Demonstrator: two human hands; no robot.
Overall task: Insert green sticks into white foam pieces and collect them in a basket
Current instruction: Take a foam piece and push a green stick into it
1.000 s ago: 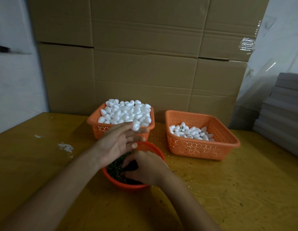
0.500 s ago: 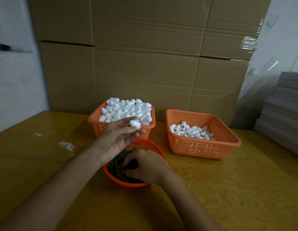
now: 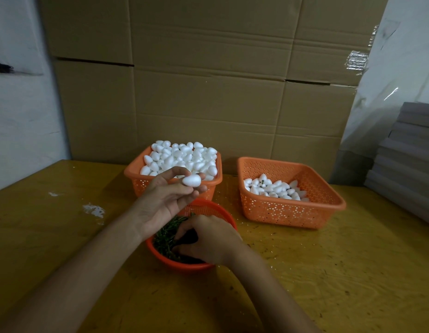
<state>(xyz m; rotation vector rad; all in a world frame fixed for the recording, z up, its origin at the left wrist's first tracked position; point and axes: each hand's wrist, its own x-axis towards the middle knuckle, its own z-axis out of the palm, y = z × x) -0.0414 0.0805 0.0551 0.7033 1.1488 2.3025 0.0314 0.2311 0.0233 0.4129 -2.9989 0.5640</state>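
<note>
Left hand (image 3: 165, 200) rotated, holding foam piece (image 3: 191, 180) | yellow table (image 3: 328, 272) | cardboard boxes (image 3: 208, 104) behind

My right hand (image 3: 209, 239) covers much of the bowl (image 3: 182, 267), its fingertips down among the sticks (image 3: 164, 236); I can't tell whether it pinches one. The grey stack (image 3: 407, 164) runs off the right edge.

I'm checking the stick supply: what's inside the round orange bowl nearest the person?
The round bowl holds a pile of green sticks. The right hand reaches in and covers its right half, so whatever it holds is hidden.
</note>
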